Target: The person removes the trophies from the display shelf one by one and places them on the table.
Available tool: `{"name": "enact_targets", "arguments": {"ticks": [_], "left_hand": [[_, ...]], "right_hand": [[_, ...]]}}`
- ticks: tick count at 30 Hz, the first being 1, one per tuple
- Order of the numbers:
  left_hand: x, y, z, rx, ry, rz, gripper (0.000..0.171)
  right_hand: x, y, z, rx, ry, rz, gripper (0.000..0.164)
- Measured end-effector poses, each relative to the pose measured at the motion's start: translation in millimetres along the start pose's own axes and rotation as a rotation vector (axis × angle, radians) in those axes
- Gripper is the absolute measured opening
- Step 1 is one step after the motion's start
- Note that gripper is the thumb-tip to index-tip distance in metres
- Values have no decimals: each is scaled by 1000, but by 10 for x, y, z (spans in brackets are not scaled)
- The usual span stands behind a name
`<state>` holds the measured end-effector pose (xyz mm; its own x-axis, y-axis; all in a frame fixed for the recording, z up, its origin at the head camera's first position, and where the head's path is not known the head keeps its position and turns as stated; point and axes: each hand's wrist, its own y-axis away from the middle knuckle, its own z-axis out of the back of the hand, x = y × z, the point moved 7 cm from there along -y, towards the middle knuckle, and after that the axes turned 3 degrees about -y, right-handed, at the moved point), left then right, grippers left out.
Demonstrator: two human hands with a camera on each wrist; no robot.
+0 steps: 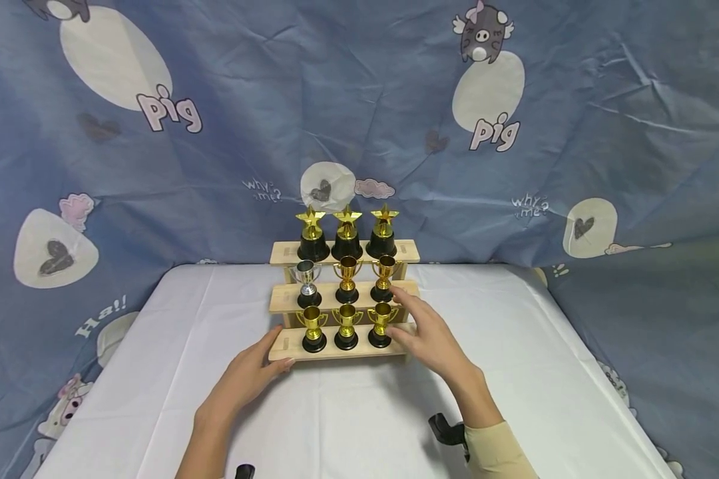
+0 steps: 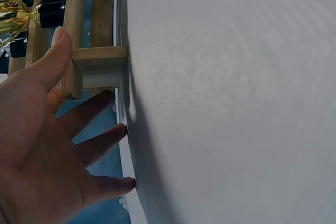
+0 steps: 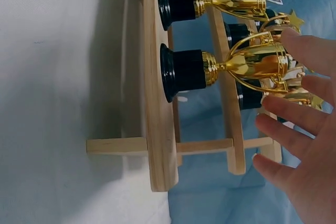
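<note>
A three-step wooden rack [image 1: 284, 344] carries small trophies in rows of three. Gold cups fill the bottom step, among them a gold cup trophy [image 1: 382, 320] at its right. On the middle step stand a silver cup [image 1: 307, 278] and two copper-gold cups [image 1: 348, 271]. Gold star trophies [image 1: 347, 226] on black bases top the rack. My left hand [image 1: 248, 372] is at the bottom step's left end, thumb along its front edge, other fingers spread. My right hand [image 1: 428, 336] has its fingers spread beside the right-hand cups, thumb overlapping the bottom one's bowl in the right wrist view.
The rack stands on a white-covered table [image 1: 359, 419], close to its back edge. Behind and around hangs a blue cloth [image 1: 371, 86] printed with pigs and hearts. A black strap mount [image 1: 447, 431] sits at the right wrist, by a beige sleeve [image 1: 496, 451].
</note>
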<state>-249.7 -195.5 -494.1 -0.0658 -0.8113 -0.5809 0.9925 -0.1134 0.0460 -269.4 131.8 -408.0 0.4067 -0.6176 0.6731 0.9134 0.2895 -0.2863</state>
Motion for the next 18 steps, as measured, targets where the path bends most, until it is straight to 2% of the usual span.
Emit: {"name": "enact_targets", "arguments": {"ticks": [18], "left_hand": [[28, 15, -18, 43, 25, 64, 86]], "right_hand": [[39, -81, -111, 18, 25, 30, 69]]}}
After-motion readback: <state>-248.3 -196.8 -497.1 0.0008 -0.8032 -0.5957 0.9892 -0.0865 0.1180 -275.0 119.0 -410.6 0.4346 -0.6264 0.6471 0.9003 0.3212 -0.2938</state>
